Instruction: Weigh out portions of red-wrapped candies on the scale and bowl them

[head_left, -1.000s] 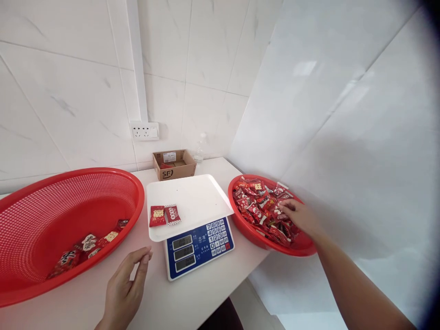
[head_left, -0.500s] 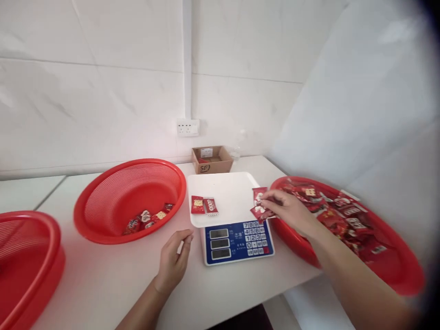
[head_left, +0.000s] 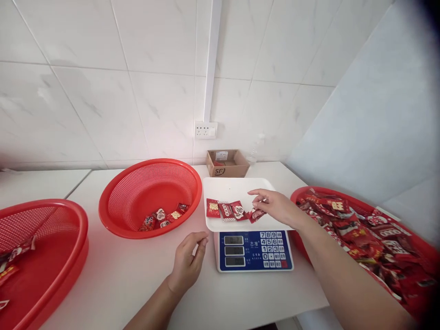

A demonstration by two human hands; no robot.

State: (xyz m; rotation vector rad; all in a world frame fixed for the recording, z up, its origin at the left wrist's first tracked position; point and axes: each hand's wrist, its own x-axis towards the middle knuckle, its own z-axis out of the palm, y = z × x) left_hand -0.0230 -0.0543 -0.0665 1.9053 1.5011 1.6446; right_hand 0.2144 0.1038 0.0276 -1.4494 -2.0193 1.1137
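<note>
My right hand [head_left: 273, 206] is over the white weighing pan [head_left: 237, 185], its fingertips on a small red snack packet [head_left: 256, 214] near the pan's front edge; the index finger is stretched out. To the left, a red packet with a yellow picture [head_left: 213, 207], a dotted-edge red packet [head_left: 226, 211] and another red packet [head_left: 239, 210] lie in a row. Below the pan is the scale's blue panel [head_left: 254, 252] with its keys and three displays. My left hand [head_left: 190, 256] hovers by the scale's left side, thumb and fingertips together, with nothing visible in them.
A red mesh basket [head_left: 113, 183] with several packets stands left of the scale. Another red basket [head_left: 77, 220] is at the far left. On the right, a red basket [head_left: 300, 243] is heaped with packets. Behind the pan are a cardboard box [head_left: 232, 170] and a clear bottle [head_left: 253, 151].
My right hand has moved inward over the pan from its right edge. One of its two packets now lies beside the others. The view has shifted; my left hand keeps its pose.
</note>
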